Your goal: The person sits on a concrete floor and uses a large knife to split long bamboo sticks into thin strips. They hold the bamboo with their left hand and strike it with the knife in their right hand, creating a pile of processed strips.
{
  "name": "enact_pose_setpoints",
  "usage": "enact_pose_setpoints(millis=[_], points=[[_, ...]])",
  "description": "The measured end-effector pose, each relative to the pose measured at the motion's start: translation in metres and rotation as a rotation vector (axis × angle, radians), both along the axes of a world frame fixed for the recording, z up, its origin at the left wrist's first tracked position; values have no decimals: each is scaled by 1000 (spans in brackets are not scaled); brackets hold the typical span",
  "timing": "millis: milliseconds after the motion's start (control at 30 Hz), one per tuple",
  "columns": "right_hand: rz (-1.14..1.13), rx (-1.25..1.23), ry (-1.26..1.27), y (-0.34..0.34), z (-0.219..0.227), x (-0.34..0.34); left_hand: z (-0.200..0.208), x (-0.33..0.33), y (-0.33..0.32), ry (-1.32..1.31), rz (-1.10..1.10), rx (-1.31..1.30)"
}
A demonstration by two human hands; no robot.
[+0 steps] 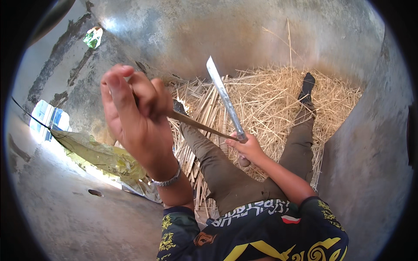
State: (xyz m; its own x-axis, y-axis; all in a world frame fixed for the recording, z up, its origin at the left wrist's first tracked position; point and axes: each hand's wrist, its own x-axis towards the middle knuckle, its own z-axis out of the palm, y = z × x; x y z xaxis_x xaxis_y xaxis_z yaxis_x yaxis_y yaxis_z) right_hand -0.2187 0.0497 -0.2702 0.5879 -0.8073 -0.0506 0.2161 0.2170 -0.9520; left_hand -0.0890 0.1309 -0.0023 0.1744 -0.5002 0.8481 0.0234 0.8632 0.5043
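Note:
My left hand (139,115), raised at the left with a bracelet on the wrist, has its fingers curled round one end of a flat brown strip (196,123). The strip slants down to my right hand (250,148), where its other end meets the machete near the handle. That right hand grips the machete (226,100), its long grey blade pointing up and away and the rounded handle end showing below the fingers. The thumb of my right hand lies by the strip's end; whether it presses on it I cannot tell.
My outstretched legs (235,169) lie over dry straw (265,104). Long split stalks (202,108) lie beside the left leg. Stained concrete walls (261,35) curve around me. A yellowish torn sheet (98,154) hangs by a bright opening at the left.

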Motion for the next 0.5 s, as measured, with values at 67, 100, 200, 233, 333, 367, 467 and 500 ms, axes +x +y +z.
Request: enact_pose_setpoints(millis=[67, 100, 200, 233, 333, 367, 467, 500], points=[[-148, -221, 167, -11, -10, -10, 8, -10, -17, 124, 206, 3], [-221, -329, 254, -18, -20, -19, 10, -3, -28, 118, 187, 20], [-126, -209, 291, -24, -26, -29, 13, 19, -63, 126, 135, 76], [-88, -115, 275, -17, -19, -29, 17, 20, -70, 143, 116, 86], [-5, 24, 208, 1, -14, -27, 22, 15, -107, 142, 129, 132], [35, 70, 162, 6, -11, -26, 21, 13, -111, 131, 159, 157], [22, 157, 163, 6, 2, -26, 25, 13, -112, 10, 4, 196], [15, 191, 136, 4, 4, -27, 27, 14, -115, -36, 1, 202]])
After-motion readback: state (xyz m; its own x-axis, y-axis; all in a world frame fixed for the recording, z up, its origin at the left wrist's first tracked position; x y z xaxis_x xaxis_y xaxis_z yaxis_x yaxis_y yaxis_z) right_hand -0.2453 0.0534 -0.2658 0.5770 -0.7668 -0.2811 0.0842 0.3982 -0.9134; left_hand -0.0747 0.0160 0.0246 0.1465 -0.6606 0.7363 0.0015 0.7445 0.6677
